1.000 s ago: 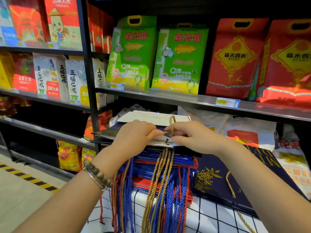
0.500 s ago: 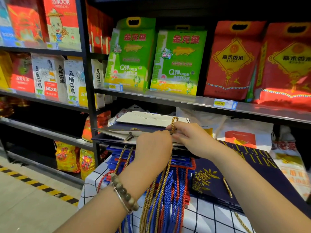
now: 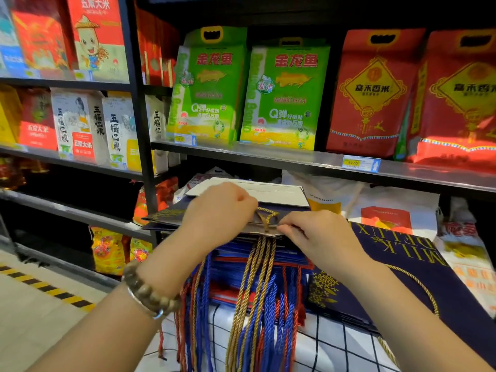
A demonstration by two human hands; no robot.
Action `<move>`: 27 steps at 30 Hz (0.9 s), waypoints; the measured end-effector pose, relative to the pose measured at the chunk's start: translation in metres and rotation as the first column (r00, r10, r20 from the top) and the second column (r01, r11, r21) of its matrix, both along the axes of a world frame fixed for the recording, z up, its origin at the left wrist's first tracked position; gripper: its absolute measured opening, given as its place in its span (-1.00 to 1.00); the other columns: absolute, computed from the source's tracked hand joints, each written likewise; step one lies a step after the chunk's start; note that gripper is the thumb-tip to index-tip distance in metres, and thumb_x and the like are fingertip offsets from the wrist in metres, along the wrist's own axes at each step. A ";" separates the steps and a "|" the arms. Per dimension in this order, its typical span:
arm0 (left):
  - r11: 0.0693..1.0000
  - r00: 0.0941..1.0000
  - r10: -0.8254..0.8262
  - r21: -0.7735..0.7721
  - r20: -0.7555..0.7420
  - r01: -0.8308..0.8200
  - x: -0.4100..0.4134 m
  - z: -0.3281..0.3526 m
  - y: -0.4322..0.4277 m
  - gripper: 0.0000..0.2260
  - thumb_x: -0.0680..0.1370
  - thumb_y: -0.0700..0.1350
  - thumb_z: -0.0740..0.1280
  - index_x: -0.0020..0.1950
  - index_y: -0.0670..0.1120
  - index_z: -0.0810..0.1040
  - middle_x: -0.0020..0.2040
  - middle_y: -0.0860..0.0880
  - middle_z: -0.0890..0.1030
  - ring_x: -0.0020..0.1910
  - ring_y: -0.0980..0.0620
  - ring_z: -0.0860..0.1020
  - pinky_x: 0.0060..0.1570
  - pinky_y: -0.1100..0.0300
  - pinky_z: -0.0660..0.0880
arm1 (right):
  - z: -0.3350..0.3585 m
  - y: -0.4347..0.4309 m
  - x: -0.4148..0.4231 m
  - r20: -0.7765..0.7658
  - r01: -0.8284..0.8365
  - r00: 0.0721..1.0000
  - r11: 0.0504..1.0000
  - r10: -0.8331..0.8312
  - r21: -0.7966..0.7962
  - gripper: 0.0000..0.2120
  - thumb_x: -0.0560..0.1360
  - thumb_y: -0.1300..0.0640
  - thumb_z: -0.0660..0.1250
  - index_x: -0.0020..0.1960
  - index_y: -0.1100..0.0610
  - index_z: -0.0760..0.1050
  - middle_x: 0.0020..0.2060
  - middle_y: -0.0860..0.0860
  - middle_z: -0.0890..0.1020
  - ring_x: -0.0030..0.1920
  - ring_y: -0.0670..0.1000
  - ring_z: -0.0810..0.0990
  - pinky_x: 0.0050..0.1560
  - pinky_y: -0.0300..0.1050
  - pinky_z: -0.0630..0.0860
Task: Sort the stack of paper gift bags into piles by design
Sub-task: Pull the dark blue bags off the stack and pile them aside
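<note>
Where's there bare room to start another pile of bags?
Only the checked cloth at the near edge, between the hanging cords and the navy bag pile. Behind the stack, white bags crowd under the shelf.

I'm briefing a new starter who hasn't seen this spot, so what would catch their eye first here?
Centre front, the left hand and right hand grip the top navy bag of a stack whose gold, blue and red cords spill down toward the camera. Behind, on the shelf, bright green rice packs stand beside red packs.
</note>
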State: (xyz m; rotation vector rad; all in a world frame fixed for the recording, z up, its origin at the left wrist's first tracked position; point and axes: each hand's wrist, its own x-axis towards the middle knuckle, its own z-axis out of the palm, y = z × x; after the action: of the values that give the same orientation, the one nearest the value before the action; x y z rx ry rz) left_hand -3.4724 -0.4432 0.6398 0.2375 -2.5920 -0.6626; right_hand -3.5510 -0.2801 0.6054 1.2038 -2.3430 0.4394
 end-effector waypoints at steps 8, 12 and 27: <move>0.988 0.954 -0.156 0.018 0.256 0.156 -0.039 -0.010 0.007 -0.67 0.51 0.06 0.31 -0.36 -0.11 0.47 -0.44 -0.05 0.40 -0.43 0.01 0.33 -0.41 0.18 0.21 | -0.005 0.001 0.002 -0.015 -0.032 0.999 0.995 0.031 -0.099 -0.68 0.46 -0.09 0.17 -0.09 0.03 0.64 -0.25 -0.08 0.69 -0.22 -0.03 0.63 -0.30 -0.08 0.50; 0.989 0.989 0.036 -0.147 0.141 -0.015 -0.048 -0.011 0.000 -0.67 0.58 0.00 0.19 -0.34 -0.10 0.42 -0.36 -0.07 0.46 -0.30 -0.08 0.45 -0.32 0.17 0.29 | -0.006 0.002 0.003 -0.009 -0.023 1.000 0.994 0.022 -0.103 -0.74 0.53 -0.06 0.21 -0.07 0.04 0.63 -0.20 -0.10 0.68 -0.17 -0.05 0.63 -0.22 -0.09 0.50; 0.705 0.990 -0.072 -0.695 0.123 0.138 -0.017 -0.008 -0.026 -0.63 0.55 0.28 0.09 0.15 0.08 0.46 0.00 0.01 0.60 0.00 -0.02 0.54 -0.21 0.16 0.38 | 0.018 0.012 -0.012 -0.337 -0.083 0.937 0.996 0.089 0.032 -0.68 0.49 0.02 0.11 -0.13 0.07 0.63 -0.33 -0.02 0.68 -0.34 0.06 0.65 -0.43 -0.04 0.57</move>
State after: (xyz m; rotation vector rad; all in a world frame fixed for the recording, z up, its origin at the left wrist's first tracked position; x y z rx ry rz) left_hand -3.4893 -0.4691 0.6317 -0.1389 -2.7398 0.3552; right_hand -3.5635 -0.2678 0.6238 1.2805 -2.0106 0.2187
